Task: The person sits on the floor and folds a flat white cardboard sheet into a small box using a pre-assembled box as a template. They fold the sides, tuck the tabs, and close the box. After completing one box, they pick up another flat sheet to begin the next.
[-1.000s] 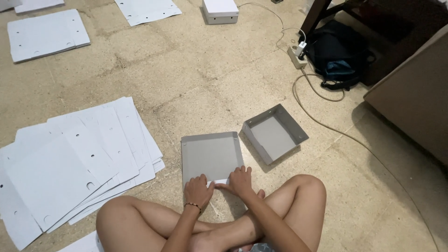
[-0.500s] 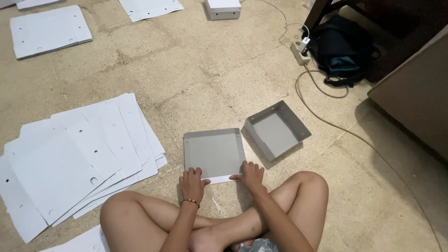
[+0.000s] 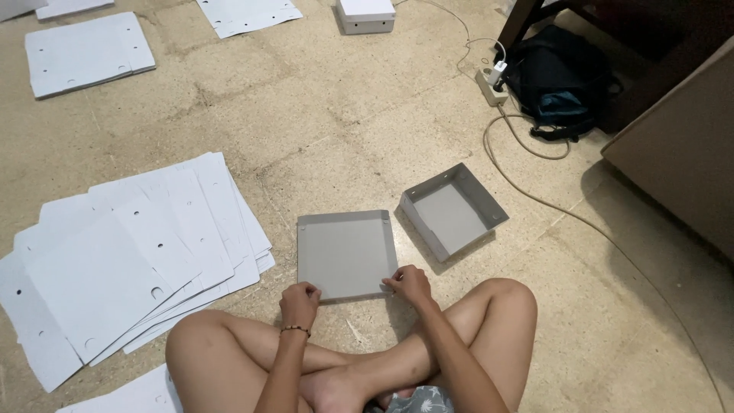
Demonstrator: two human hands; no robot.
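While hands (image 3: 300, 301) spread apart, tray (image 3: 344, 252) unmoved, flatter

Grey box halves (image 3: 345, 255), white carton (image 3: 365, 15) beyond

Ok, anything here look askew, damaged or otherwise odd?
Nothing damaged. The flat white sheets on the floor are fanned out unevenly rather than squared. The finished grey tray sits at an angle beside the one that the left hand and right hand are pressing.
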